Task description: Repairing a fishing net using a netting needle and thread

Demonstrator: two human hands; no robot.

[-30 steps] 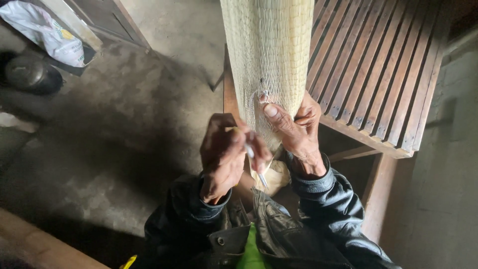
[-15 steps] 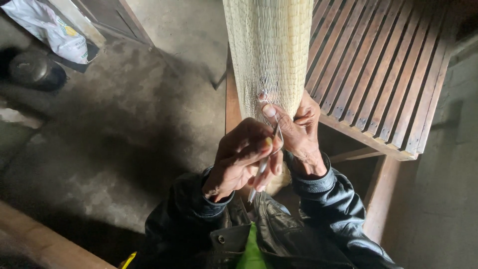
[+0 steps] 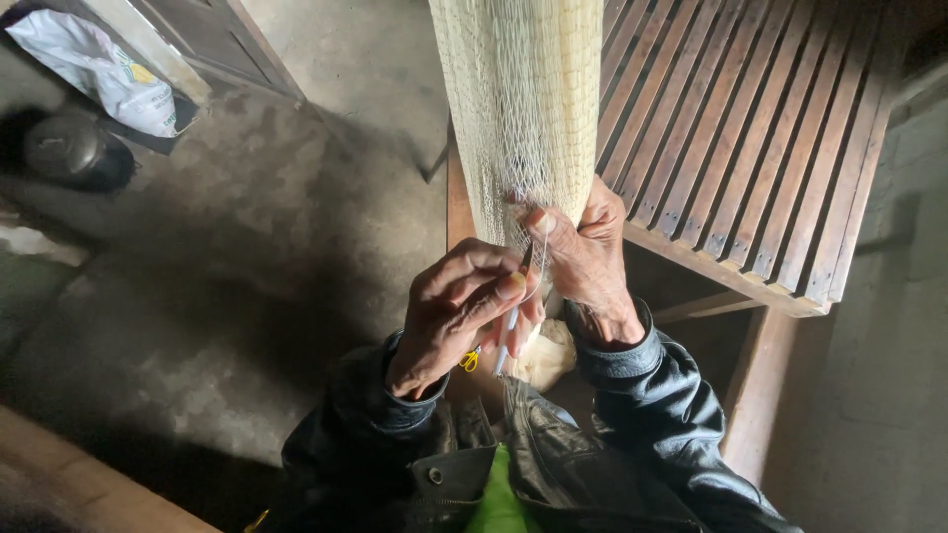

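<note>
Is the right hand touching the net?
Touching: the head view shows the right hand with thumb and fingers pinching the lower edge of the cream net.

A pale net [image 3: 518,109] hangs down in front of a brown wooden bench [image 3: 731,148] made of slats. The right hand [image 3: 588,262] pinches the net's bottom edge. The left hand [image 3: 459,311] is right beside it, fingers curled around a thin white tool [image 3: 509,336]. Both arms wear dark jacket sleeves [image 3: 652,395]. A white bag [image 3: 99,69] lies far off on the grey floor [image 3: 247,247].
</note>
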